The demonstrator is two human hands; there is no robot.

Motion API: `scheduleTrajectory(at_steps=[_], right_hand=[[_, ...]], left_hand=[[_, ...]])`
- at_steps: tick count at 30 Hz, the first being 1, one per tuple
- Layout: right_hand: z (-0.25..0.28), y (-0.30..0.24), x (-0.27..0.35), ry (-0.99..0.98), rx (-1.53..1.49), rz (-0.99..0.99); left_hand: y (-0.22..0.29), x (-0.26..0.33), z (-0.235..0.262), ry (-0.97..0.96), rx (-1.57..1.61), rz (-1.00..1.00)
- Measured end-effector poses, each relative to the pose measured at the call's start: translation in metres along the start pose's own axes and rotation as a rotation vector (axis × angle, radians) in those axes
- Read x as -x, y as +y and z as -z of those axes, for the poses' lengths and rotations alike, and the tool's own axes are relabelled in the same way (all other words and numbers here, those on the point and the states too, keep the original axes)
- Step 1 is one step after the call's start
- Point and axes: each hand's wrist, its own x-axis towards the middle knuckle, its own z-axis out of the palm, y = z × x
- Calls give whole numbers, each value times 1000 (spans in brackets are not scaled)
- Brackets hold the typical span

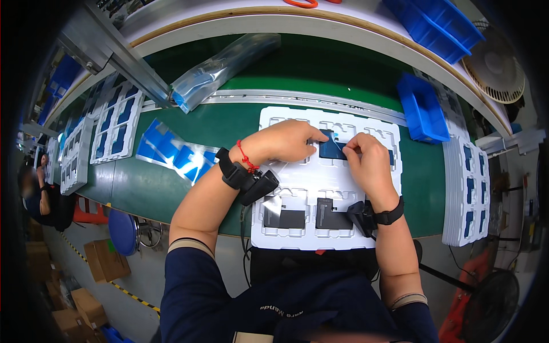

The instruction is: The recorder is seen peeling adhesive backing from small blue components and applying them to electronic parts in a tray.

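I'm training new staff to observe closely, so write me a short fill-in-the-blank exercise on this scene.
1. The left hand and right hand are over a ____ tray.
2. The red bracelet is on the person's ____ wrist.
3. A blue bin stands on a ____ table.

Missing words: white; left; green.

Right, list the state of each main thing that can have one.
White tray: lying flat, holding dark parts
Blue part: in the tray
Left hand: fingers apart, one at the blue part's corner
Right hand: fingers pinched, apparently on a thin film
Blue bin: open
Clear bag: lying down
Blue sheets: lying flat
Tray stack: loaded on top
Blue seat: unoccupied
Pale fan: cannot tell if running
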Motion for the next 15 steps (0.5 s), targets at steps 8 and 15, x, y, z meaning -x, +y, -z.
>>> scheduleTrajectory(at_steps=[8, 15], right_hand=[[11, 18, -1, -211, -838, -133], [21, 30, -15, -262, -801, -422]], left_hand=[[-3, -3, 7, 139, 31, 61], [3, -1, 9, 157, 33, 105]])
